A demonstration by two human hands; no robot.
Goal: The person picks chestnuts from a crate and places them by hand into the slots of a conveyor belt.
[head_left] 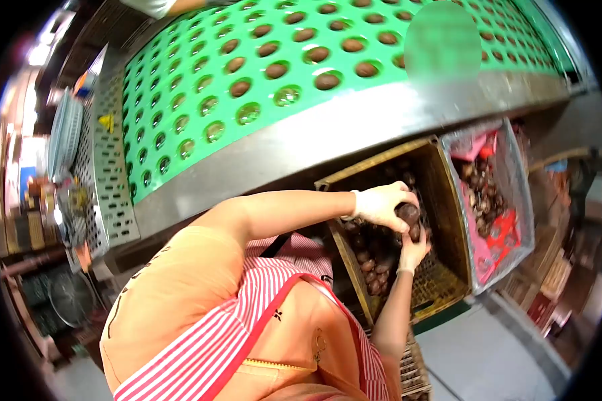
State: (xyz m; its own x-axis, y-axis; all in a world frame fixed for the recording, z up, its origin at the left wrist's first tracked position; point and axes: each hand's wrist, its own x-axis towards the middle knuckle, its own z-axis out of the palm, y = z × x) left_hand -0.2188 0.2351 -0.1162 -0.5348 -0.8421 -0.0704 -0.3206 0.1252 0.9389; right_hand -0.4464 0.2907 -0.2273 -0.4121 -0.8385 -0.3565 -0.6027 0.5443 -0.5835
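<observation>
My left hand [380, 204], in a pale thin glove, is closed round a dark brown egg [408, 213] over a yellow-brown plastic crate [458, 234]. Just below it, my right hand [414, 252], gloved too, has its fingers curled about another dark egg [415, 232]. The two hands are close together, and the eggs seem to touch. Beneath them, more brown eggs [374, 271] lie heaped in the crate's near left part. My hands and forearms hide some of the crate's contents.
A green belt with rows of holes [247, 113], many holding brown eggs, runs behind a wide metal edge [328, 123]. Right of the crate stands a grey bin [525, 200] with a pink-red liner and brown pieces. Another person's arm [184, 7] shows at the top.
</observation>
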